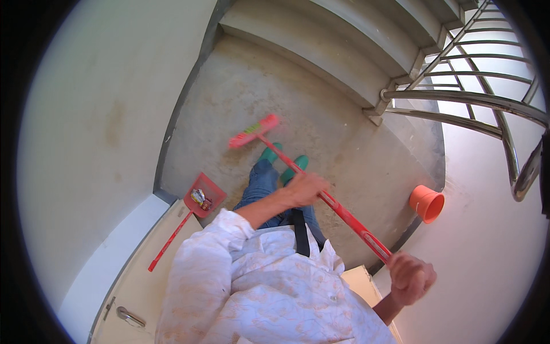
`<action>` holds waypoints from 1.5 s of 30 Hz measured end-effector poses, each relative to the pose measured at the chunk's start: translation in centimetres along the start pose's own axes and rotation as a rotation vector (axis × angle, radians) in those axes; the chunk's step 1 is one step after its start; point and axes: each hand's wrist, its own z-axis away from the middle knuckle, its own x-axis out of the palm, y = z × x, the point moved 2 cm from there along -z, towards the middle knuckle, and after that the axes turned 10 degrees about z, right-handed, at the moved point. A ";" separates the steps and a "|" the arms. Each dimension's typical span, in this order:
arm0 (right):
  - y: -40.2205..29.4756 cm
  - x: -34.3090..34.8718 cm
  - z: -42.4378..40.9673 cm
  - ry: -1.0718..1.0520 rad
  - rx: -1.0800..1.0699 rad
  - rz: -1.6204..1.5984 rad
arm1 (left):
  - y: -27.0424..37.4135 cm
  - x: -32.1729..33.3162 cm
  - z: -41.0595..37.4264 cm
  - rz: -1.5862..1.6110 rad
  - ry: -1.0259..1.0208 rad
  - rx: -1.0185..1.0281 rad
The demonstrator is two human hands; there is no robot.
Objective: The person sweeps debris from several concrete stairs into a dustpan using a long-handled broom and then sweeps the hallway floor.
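Note:
A red broom [343, 210] runs diagonally across the view, its blurred red and green head [253, 131] low over or on the concrete floor [240, 81], just beyond my green shoes. My left hand [306, 189] grips the middle of the handle. The handle's upper end is in my right hand [411, 278], at the lower right. Which arm is which is judged from the sleeves and is not fully certain. On the left, a long-handled red dustpan [217, 193] holds crumpled wrappers [198, 196] and stands near the door.
Concrete stairs [300, 64] rise at the top, with a steel railing [468, 96] on the right. An orange bucket [429, 205] is beside the right wall. A cream door [129, 296] with a metal handle is at the lower left. Brown dirt marks the floor.

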 end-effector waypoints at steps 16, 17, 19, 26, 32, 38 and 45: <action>10.8 13.4 -1.2 -0.512 -0.107 0.086 | -16.8 -4.8 10.6 -0.148 0.430 -0.286; 9.0 11.2 -1.4 -0.448 -0.047 0.131 | -14.5 -3.9 8.7 -0.081 0.362 -0.248; 5.3 7.8 -1.8 -0.407 -0.029 0.128 | -10.1 -1.7 5.2 -0.005 0.230 -0.164; -2.6 7.8 -1.4 -0.252 -0.073 0.197 | -2.0 -1.6 0.9 0.082 -0.053 -0.039; -0.3 10.6 -2.1 -0.368 -0.051 0.054 | -5.1 -6.9 7.8 0.030 0.173 -0.140; 8.8 17.8 -1.7 -0.648 -0.094 0.015 | -16.1 -9.0 15.4 -0.080 0.461 -0.224; 6.0 11.9 -1.8 -0.486 -0.050 0.101 | -12.0 -5.2 9.4 -0.023 0.270 -0.065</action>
